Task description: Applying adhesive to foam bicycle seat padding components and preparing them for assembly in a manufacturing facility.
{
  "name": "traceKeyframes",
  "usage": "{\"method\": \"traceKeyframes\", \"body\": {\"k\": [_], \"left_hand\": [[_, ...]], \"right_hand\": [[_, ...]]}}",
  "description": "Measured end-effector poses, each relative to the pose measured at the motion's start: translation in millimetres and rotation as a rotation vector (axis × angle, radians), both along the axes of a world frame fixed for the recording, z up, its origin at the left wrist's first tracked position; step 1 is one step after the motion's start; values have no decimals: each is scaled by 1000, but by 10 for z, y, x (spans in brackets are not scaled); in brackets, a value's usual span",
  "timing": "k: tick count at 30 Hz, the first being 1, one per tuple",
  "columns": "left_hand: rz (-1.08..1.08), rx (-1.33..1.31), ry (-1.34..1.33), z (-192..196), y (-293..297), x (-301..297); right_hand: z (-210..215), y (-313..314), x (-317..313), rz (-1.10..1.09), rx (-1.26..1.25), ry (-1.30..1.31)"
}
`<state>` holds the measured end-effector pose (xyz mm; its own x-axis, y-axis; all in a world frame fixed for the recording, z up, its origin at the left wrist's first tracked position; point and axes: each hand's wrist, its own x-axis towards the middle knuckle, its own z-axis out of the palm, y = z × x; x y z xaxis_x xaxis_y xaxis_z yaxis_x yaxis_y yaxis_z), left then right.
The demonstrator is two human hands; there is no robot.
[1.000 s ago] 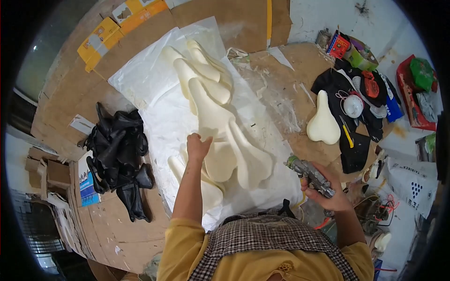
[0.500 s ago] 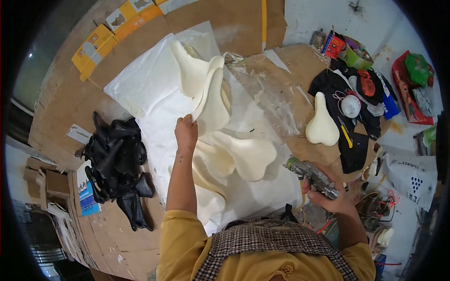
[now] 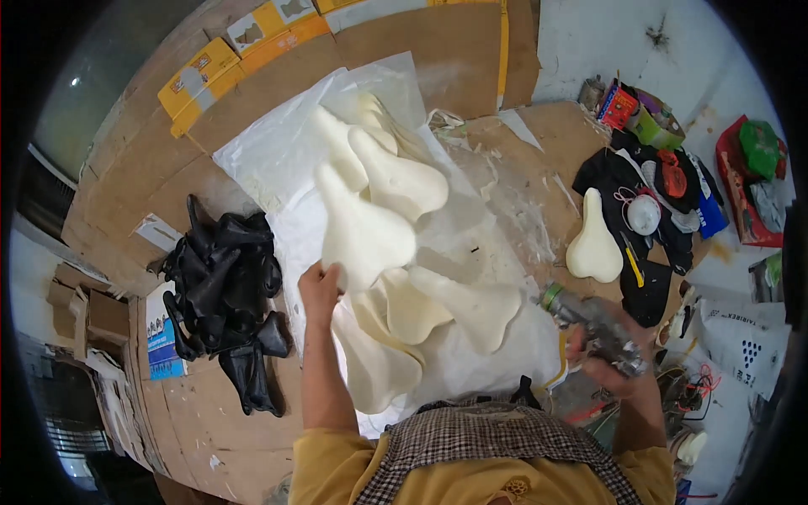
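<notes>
A cream foam bicycle saddle pad (image 3: 362, 231) lies tilted over the others, its edge pinched in the fingers of my left hand (image 3: 320, 290). Beyond it, further saddle pads (image 3: 402, 181) overlap on the white sheet (image 3: 303, 189). Nearer to me, more pads (image 3: 475, 307) fan out, one of them (image 3: 379, 362) next to my left forearm. My right hand (image 3: 610, 370) is wrapped round a metal spray gun (image 3: 593, 324), slightly blurred, with a green ring near its front end. It is held off to the right, apart from the pads.
Black glossy covers (image 3: 223, 286) lie heaped on cardboard at the left. A single saddle pad (image 3: 594, 240) rests on the right, beside black cloth and a yellow cutter (image 3: 634, 263). Behind these stands a box of odds and ends (image 3: 656, 124). Wires (image 3: 694, 389) tangle at the lower right.
My left hand has drawn its saddle pad nearer and turned its broad face upward. The pads behind it show spread apart. The spray gun stays in my right hand; the whole view has shifted slightly.
</notes>
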<state>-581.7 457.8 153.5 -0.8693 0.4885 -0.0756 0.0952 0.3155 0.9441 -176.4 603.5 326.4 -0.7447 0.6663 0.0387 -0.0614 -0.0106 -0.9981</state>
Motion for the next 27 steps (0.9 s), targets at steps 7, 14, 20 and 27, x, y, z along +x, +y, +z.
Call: {"method": "traceKeyframes", "body": {"k": [7,14,20,27], "left_hand": [[243,-465,671,-478,-722,-553],[-367,-96,266,-918,887,-657],[-253,-360,469,-918,1430,-298],[-374,-290,580,-559,1189,-263]], "right_hand": [[-269,71,-215,98,87,-326],[-226,-11,-437,142,179,-272],[-220,2,-320,130,256,-428],[120,-43,-366,-56,132,-109]]}}
